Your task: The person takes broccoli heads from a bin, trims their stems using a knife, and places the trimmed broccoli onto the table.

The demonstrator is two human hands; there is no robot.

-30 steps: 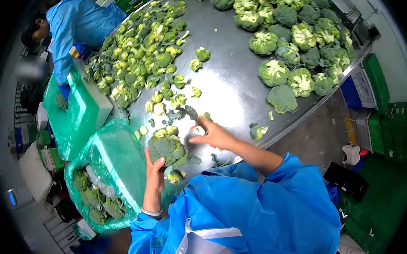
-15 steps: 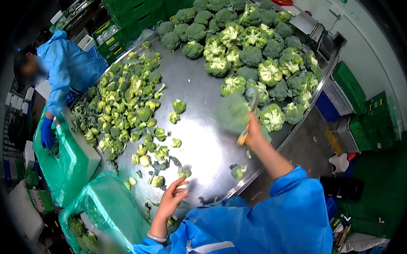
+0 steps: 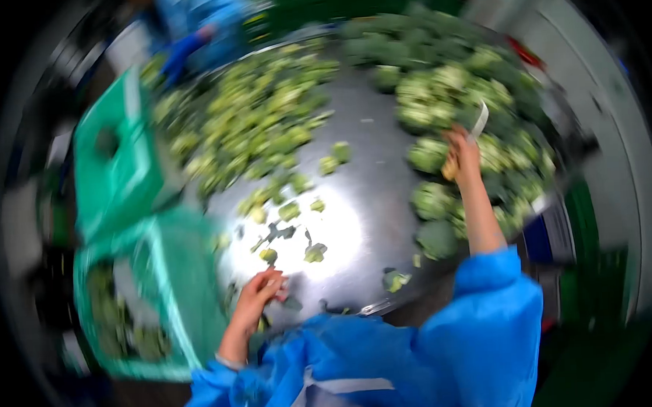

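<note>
Two hands well apart: right hand (image 3: 463,150), closed round the knife (image 3: 479,122), has moved deeper over the broccoli pile (image 3: 438,94); left hand (image 3: 263,289), half-open, apparently empty, near surface's (image 3: 379,156) front edge, steadying nothing.

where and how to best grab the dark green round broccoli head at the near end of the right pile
Cup the sides of the dark green round broccoli head, probably coming from the left: bare grey metal table lies there, while paler green broccoli heads crowd its far side. Its domed crown faces up.
</note>
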